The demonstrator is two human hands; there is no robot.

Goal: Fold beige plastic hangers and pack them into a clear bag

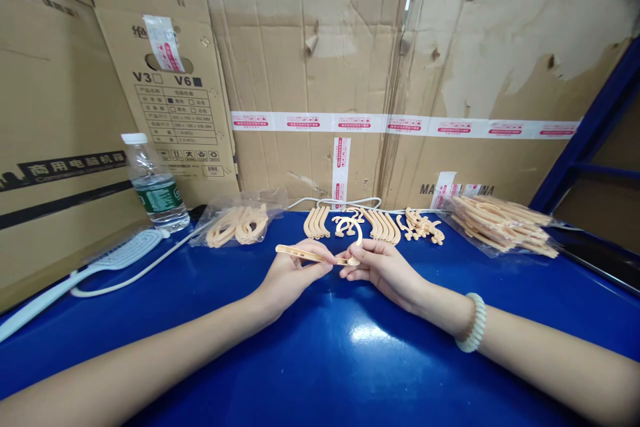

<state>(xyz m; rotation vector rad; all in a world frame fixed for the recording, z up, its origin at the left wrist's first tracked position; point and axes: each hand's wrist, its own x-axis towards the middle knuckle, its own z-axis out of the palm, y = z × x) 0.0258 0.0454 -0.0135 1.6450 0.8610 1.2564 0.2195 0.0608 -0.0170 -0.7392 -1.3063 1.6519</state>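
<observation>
My left hand (293, 280) grips a beige plastic hanger arm (300, 253) between thumb and fingers; its free end points left. At the other end, my right hand (383, 270) pinches a curved beige hanger hook (359, 232), which rises above the fingers. The two pieces meet between my fingertips; whether they are joined I cannot tell. Just behind my hands lie a row of curved arms (316, 222), a second row of arms (384, 225), some loose hooks (345, 225) and a small heap of hook pieces (423, 225).
On the blue table (320, 360), a bag of beige parts (235, 223) lies left and a fuller bag of arms (505, 220) right. A water bottle (157, 190), a pale hairbrush (125, 250) and a white cable (135, 278) are at left. A dark flat device (600, 263) lies far right. Cardboard (310, 167) stands behind.
</observation>
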